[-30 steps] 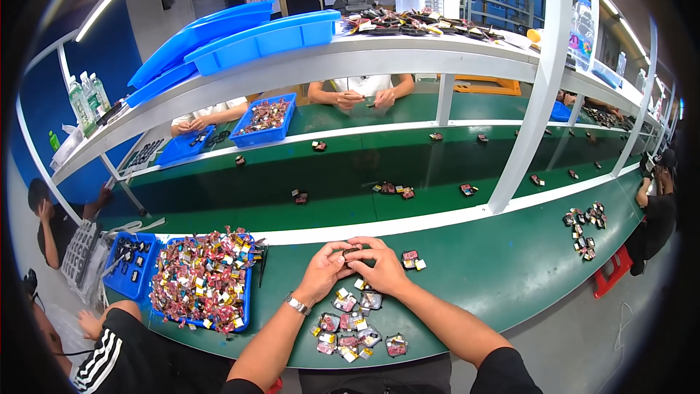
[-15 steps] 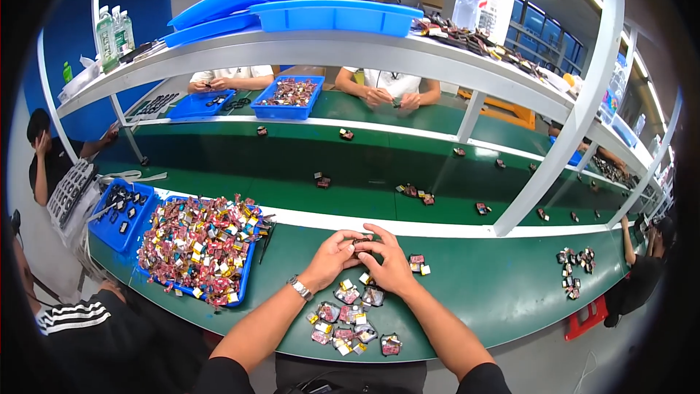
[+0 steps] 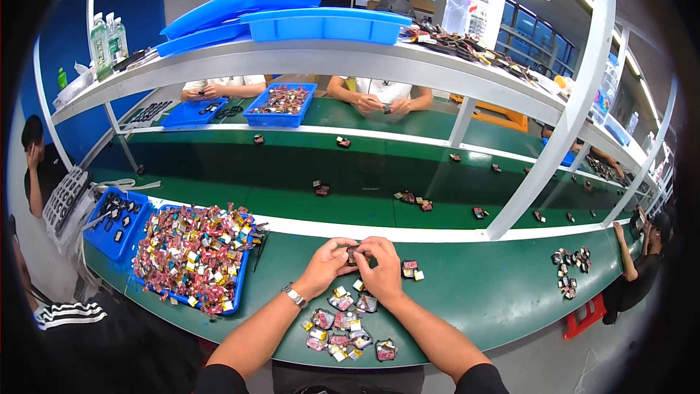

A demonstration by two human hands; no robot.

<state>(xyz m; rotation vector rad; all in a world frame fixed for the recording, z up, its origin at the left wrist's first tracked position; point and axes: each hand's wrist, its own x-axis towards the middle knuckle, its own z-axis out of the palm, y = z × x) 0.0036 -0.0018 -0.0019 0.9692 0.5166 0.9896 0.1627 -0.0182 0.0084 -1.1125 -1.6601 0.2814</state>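
Green bench [image 3: 467,277] beneath my forearms [image 3: 255,325] carries a loose cluster of circuit-board modules [image 3: 346,319]. Just beyond them, my left grip [image 3: 324,266] and right grip [image 3: 380,268] pinch one small dark module [image 3: 353,256] between them, probably similar, though fingers [image 3: 335,248] hide most of it. Past the white rail [image 3: 292,228], scattered modules [image 3: 413,201] dot the green belt [image 3: 357,211]; farther, a co-worker's hands [image 3: 370,104] hold something small [image 3: 387,109].

One left hand [image 3: 322,271], one right hand [image 3: 380,273], one held circuit assembly [image 3: 353,255], one wristwatch [image 3: 294,296], two blue trays [image 3: 102,246] on the near bench [image 3: 467,284], three green-labelled bottles [image 3: 100,47] on the shelf [image 3: 313,55], two white-shirted co-workers [image 3: 383,92] and one red stool [image 3: 589,315] show.
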